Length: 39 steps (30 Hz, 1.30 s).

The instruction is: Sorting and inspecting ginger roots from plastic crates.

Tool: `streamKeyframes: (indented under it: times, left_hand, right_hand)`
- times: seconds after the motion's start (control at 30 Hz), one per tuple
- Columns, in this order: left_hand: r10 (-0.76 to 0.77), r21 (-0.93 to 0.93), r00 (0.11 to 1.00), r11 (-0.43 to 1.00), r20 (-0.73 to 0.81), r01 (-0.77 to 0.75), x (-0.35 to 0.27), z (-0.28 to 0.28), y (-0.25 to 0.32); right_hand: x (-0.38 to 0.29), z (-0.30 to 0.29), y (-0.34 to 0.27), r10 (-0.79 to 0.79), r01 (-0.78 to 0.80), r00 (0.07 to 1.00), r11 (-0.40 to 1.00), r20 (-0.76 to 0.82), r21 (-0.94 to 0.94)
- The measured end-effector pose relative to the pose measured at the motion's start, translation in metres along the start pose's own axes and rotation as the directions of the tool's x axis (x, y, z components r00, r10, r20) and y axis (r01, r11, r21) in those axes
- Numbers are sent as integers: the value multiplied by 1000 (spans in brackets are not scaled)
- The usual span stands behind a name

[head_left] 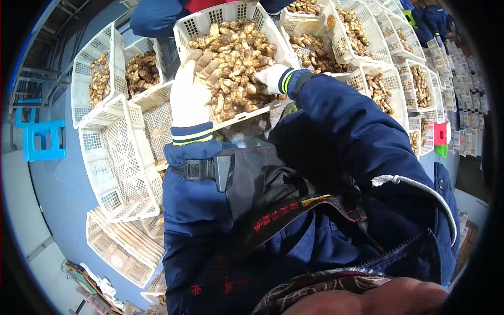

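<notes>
In front of me a white perforated plastic crate [236, 119] is heaped with brown-and-cream mushrooms [240, 51], which look like matsutake. My left hand [193, 88], in a white glove with soiled fingers, lies over the crate's left side. Its fingers are apart beside the heap and nothing shows in them. Across the crate, my right hand [272, 78], also in a white glove, reaches into the near right part of the pile. Its fingertips are partly hidden, and any mushroom between them cannot be made out. A black strap device [210, 171] sits on my left forearm.
Another person's sleeve [157, 19] is at the crate's far edge. More mushroom crates [354, 31] stand to the right, others [143, 71] to the left. A large white crate [122, 157], stacked crates [122, 248] and a blue stool [45, 139] are at left.
</notes>
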<state>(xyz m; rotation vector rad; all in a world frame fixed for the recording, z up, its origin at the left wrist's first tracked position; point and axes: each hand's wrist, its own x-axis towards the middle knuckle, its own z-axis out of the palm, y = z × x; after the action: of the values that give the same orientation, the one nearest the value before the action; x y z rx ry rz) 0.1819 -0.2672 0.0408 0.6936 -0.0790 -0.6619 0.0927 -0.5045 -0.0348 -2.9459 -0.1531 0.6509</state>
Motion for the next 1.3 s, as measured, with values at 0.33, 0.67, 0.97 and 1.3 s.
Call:
streamKeyframes:
  times: [0.33,0.67,0.97,1.3]
  left_hand:
    - [-74,145,997,987,25,69,11,-9,-20]
    - [-138,347,980,920,-145,181,6,8,-19]
    - [-384,365,922,868,57,338,1,24,-39]
    - [2,214,993,977,117,-27,-9,24,-10]
  right_hand:
    - [-27,-65,-32,75,166,986,-467,-148,868]
    - [-31,-70,-31,14,429,899,171,-437,887]
    - [-32,-62,-38,142,425,874,244,-465,872]
    - [-25,-78,21,377,456,704,409,-601,791]
